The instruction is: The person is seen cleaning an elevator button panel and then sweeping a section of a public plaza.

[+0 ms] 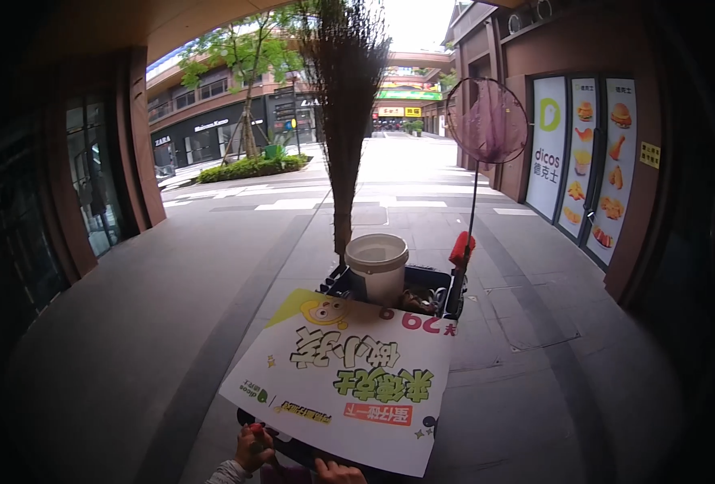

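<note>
A dark cart (430,275) is in front of me, with a large white printed board (387,448) lying tilted across its top. The board bears a cartoon figure and writing, upside down to me. At its lower left corner, my left hand (253,449) is closed around a red-tipped handle (256,428); the rest of that object is hard to make out. My right hand (338,472) curls its fingers over the cart's near edge, just below the board, and is partly cut off by the frame. A white plastic bucket (376,266) stands upright in the cart.
A tall twig broom (351,109) rises beside the bucket. At the cart's right stand a pink net on a pole (487,121) and a red brush head (462,248). Glass doors (581,163) and a brown wall line the right; a planted bed (251,168) lies ahead left.
</note>
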Motion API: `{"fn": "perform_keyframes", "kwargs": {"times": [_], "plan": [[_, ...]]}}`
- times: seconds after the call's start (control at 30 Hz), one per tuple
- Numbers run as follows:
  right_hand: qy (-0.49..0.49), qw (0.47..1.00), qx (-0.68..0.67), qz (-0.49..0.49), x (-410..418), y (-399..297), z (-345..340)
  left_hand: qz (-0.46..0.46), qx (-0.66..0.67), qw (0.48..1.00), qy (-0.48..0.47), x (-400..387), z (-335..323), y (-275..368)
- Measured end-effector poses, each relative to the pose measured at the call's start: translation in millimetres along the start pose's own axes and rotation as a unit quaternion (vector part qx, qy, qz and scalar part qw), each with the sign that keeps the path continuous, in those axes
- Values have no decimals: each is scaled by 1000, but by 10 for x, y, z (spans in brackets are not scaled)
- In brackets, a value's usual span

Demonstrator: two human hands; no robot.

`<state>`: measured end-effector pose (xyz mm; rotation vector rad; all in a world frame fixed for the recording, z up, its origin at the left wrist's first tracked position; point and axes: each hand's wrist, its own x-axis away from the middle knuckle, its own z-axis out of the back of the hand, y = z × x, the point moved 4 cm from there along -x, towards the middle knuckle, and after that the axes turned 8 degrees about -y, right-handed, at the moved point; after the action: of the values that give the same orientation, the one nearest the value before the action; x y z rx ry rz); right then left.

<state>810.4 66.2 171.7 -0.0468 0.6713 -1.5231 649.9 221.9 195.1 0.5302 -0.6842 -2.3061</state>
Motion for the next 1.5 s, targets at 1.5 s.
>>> {"fn": "perform_keyframes", "kwargs": {"times": [1.5], "plan": [[-31, 998, -25, -47, -232, 43, 44, -6, 105, 994, 33, -200, -209, -320]]}}
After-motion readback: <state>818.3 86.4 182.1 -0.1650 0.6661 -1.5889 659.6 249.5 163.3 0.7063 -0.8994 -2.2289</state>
